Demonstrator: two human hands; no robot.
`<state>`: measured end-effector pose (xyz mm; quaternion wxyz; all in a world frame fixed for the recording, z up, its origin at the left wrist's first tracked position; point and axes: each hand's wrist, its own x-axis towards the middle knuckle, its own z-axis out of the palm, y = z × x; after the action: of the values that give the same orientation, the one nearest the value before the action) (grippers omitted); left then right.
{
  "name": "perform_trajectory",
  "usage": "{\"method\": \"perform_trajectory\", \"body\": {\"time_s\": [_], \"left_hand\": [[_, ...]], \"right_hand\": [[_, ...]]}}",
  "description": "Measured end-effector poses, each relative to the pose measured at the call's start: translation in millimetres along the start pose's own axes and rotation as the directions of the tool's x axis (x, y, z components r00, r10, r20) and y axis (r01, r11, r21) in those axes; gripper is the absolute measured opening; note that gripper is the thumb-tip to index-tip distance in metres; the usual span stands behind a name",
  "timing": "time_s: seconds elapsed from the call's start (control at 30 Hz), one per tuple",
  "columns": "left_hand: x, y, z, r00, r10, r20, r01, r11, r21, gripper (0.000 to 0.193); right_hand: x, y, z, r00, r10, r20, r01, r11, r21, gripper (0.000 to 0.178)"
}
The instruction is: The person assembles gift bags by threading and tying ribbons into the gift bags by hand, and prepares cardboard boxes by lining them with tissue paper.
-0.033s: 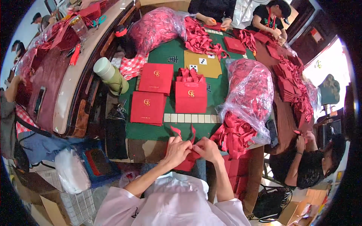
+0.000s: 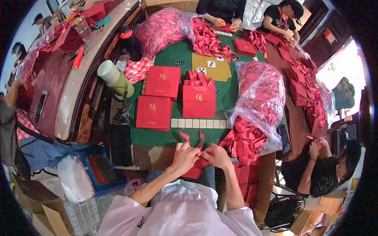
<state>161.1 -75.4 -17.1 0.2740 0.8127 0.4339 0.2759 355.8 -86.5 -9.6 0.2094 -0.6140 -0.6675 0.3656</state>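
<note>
The left hand and the right hand are close together, fingers bent and nearly closed, pinching a narrow red fabric ribbon; the exact grip is covered. Below them, at the near edge of the green felt table, is a red paper piece, mostly hidden, its shape unclear. The upright red paper bag carries gold lettering. Compared with the earlier frame, both hands look practically unchanged.

red ribbon, green table, red-and-white checked cloth
</note>
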Motion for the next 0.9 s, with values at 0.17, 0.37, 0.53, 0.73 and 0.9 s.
{"method": "perform_trajectory", "body": {"time_s": [0.17, 0.37, 0.53, 0.73, 0.9], "left_hand": [[2, 0, -3, 0.968, 0.251, 0.0, -0.249, 0.957, 0.147, 0.007], [1, 1, -7, 0.942, 0.335, 0.013, -0.33, 0.92, 0.212, 0.006], [6, 4, -13, 0.963, 0.269, 0.001, -0.267, 0.956, 0.125, 0.013], [9, -4, -19, 0.99, 0.118, 0.071, -0.122, 0.991, 0.061, 0.023], [14, 2, -25, 0.978, 0.109, 0.178, -0.102, 0.994, -0.045, 0.02]], "right_hand": [[10, 27, -1, 0.98, -0.054, 0.191, 0.006, 0.969, 0.246, 0.02], [12, 8, -12, 0.951, -0.004, 0.308, -0.14, 0.885, 0.444, 0.012], [15, 23, 8, 0.992, -0.105, 0.074, 0.064, 0.904, 0.423, 0.012], [11, 11, 30, 0.986, 0.162, -0.048, -0.118, 0.866, 0.485, 0.018], [21, 21, 38, 0.92, 0.285, -0.269, -0.103, 0.837, 0.537, 0.02]]}}
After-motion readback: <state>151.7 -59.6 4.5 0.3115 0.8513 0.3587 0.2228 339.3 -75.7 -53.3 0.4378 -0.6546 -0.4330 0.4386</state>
